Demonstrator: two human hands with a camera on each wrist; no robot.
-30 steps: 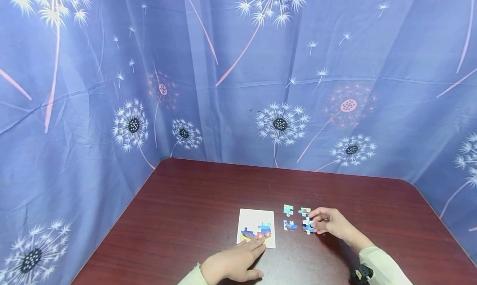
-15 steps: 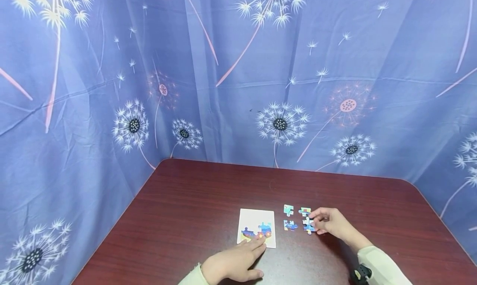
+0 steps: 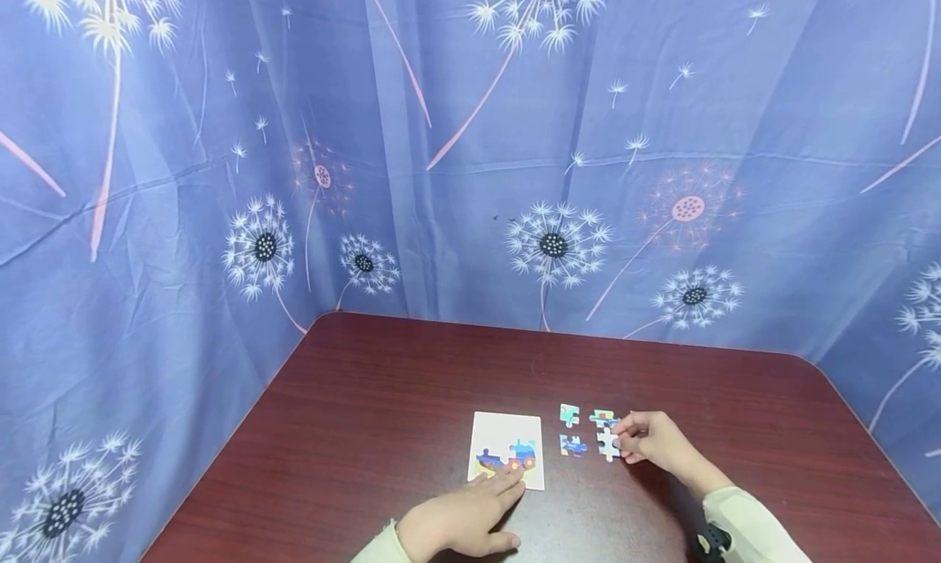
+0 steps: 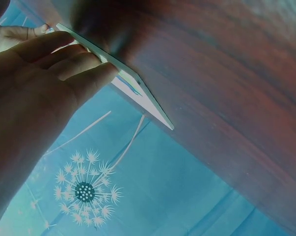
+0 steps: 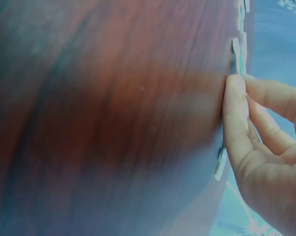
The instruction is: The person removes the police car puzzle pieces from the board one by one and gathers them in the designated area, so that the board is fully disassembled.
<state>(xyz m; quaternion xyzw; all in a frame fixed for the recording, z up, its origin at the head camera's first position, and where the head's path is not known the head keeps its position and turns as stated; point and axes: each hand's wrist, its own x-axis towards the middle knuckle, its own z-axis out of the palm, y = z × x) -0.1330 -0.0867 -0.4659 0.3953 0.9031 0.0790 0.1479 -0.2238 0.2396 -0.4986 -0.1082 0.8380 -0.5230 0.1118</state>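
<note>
My left hand [image 3: 465, 516] lies with straight fingers over the lower part of a white puzzle board [image 3: 507, 426], where several joined pieces form part of a blue vehicle picture [image 3: 522, 452]. The left wrist view shows those fingertips resting on the board [image 4: 152, 109] from its near edge. To the right of the board, my right hand [image 3: 657, 444] pinches a jigsaw piece [image 3: 607, 445] by its right side between thumb and fingers. In the right wrist view, thumb and index finger of the right hand [image 5: 265, 142] meet close over the table and mostly hide that piece.
Three other loose jigsaw pieces lie near the held one: a green one [image 3: 569, 415], a blue one [image 3: 573, 445] and a multicoloured one [image 3: 603, 417]. The dark red wooden table [image 3: 382, 383] is bordered by blue dandelion-print curtains [image 3: 456, 244].
The piece in my right hand has turned slightly and now looks paler, its blue part less visible. The right fingers have shifted a little. My left hand and the board stay put.
</note>
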